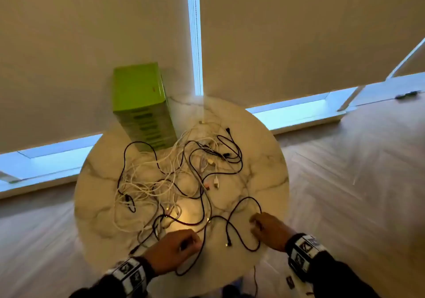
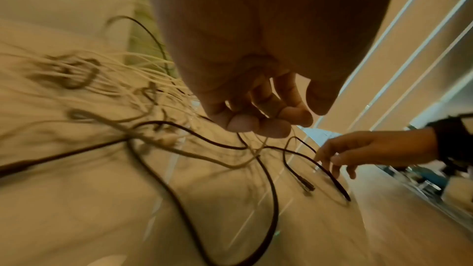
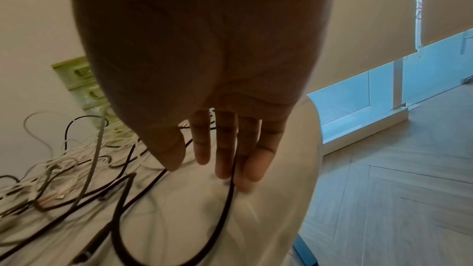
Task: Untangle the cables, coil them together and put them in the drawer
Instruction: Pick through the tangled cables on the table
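Head view: a round marble table (image 1: pixel 264 159) carries a tangle of black and white cables (image 1: pixel 174 178) spread over its middle. A green drawer unit (image 1: pixel 142 104) stands at the far left edge of the table, its stacked drawer fronts facing the tangle; the nearest cables lie just beside its base. The left hand (image 1: pixel 174 251) sits at the near edge with fingers curled, a black cable (image 1: pixel 232 226) running under it. The right hand (image 1: pixel 269 228) is to its right, near a loop of that black cable. Both wrists wear banded camera mounts.

Left wrist view: the left hand (image 2: pixel 256 98) curls its fingers (image 2: pixel 243 122) downward, and thin cable strands hang from the fingertips, so it pinches cable. The right hand (image 2: pixel 371 149) reaches in from the right, its fingers touching the black cable (image 2: pixel 302 157) on the table.

Right wrist view: the right hand (image 3: pixel 204 88) has its fingers (image 3: pixel 225 149) extended, nearly straight, with the black cable (image 3: pixel 227 199) passing across the fingertips; whether it is gripped cannot be told. The green drawer unit (image 3: pixel 76 80) shows behind at left.
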A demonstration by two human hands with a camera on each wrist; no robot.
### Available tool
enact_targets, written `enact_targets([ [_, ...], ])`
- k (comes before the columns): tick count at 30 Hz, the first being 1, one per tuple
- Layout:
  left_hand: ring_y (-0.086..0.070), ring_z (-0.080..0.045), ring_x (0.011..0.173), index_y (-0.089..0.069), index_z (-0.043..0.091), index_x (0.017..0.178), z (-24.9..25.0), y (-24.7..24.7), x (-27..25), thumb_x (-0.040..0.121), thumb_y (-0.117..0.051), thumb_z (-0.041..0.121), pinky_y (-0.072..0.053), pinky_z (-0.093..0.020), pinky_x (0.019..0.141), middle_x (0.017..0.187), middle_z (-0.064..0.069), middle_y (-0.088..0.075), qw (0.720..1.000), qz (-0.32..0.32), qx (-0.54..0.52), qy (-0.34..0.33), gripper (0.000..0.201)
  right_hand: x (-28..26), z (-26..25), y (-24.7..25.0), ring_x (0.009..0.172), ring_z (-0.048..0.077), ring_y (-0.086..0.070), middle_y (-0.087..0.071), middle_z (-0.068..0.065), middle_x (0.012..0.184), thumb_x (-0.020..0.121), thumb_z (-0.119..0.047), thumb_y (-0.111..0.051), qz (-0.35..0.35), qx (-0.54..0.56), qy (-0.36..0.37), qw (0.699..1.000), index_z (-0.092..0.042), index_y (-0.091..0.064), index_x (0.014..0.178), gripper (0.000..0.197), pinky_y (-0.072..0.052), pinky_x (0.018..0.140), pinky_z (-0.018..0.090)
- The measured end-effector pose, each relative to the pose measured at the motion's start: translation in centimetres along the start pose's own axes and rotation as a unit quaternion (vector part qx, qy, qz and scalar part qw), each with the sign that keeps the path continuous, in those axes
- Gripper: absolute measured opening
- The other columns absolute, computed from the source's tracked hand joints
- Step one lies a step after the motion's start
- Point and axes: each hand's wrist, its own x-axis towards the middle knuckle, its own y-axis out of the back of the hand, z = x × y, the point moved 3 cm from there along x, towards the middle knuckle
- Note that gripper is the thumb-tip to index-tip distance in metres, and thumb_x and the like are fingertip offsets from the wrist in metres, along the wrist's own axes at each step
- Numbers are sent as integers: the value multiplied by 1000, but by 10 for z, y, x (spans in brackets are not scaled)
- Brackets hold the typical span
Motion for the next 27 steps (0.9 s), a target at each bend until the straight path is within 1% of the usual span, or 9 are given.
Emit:
enact_targets([
  [5, -60, -2, 91, -62, 32, 115, -4, -24, 61, 98, -56, 47, -48, -21, 81, 102, 12, -66, 998, -45, 45, 17, 24, 20, -10, -21, 120, 27, -50, -45, 7, 131, 96, -30, -60, -5, -23, 57, 998, -17, -52, 133, 40, -41, 103, 37],
  [9, -60, -13, 88, -58, 28, 121, -13, -31, 78, 97, -57, 37, -51, -33, 83, 94, 11, -60, 995, -41, 76, 53, 25, 31, -11, -19, 121, 28, -48, -44, 6, 134, 91, -12, -60, -2, -49, 90, 995, -18, -56, 131, 41, -41, 105, 39],
  [12, -57, -7, 86, -60, 30, 120, -9, -26, 82, 99, -55, 39, -49, -24, 79, 95, 14, -58, 996, -19, 80, 31, 23, 43, -4, 16, 111, 24, -54, -54, 4, 124, 92, -18, -61, 53, -39, 90, 994, -19, -61, 124, 32, -46, 100, 42],
  [14, -55, -1, 83, -61, 30, 117, 4, -15, 86, 100, -56, 41, -43, -14, 73, 94, 16, -57, 998, 1, 69, -1, 21, 56, -6, 46, 91, 18, -58, -61, -3, 105, 93, -22, -61, 94, -10, 99, 991, -21, -66, 113, 21, -51, 91, 43],
  [17, -56, -3, 81, -60, 34, 113, 22, 10, 105, 100, -55, 42, -45, -19, 73, 94, 14, -59, 996, 41, 72, -27, 16, 82, -23, 83, 83, 14, -57, -62, -6, 100, 92, -23, -60, 141, -7, 118, 983, -24, -66, 108, 16, -53, 87, 42],
  [20, -56, -4, 79, -62, 29, 110, 34, 38, 128, 101, -55, 38, -45, -22, 71, 95, 7, -61, 992, 115, 49, -28, 14, 109, -43, 98, 99, 22, -59, -58, 4, 118, 94, -23, -59, 166, -17, 116, 979, -18, -61, 119, 25, -50, 92, 40],
  [22, -57, -10, 83, -62, 26, 109, 33, 52, 144, 100, -57, 37, -45, -25, 73, 96, 4, -61, 987, 156, 45, -14, 15, 125, -58, 93, 113, 26, -57, -54, 7, 127, 97, -25, -56, 142, -60, 134, 979, -17, -58, 127, 31, -49, 95, 42],
  [25, -58, -17, 88, -60, 20, 110, 13, 66, 166, 99, -58, 39, -45, -31, 75, 100, 2, -58, 973, 215, 56, 67, 22, 141, -79, 69, 114, 32, -55, -56, 9, 128, 98, -28, -55, 103, -160, 209, 959, -16, -60, 127, 32, -45, 94, 44],
  [27, -60, -21, 87, -56, 16, 105, -3, 76, 175, 97, -60, 40, -48, -35, 75, 92, 1, -60, 953, 267, 32, 137, 26, 150, -86, 60, 116, 31, -53, -57, 7, 129, 98, -33, -54, 90, -215, 216, 948, -19, -59, 128, 34, -41, 95, 42],
])
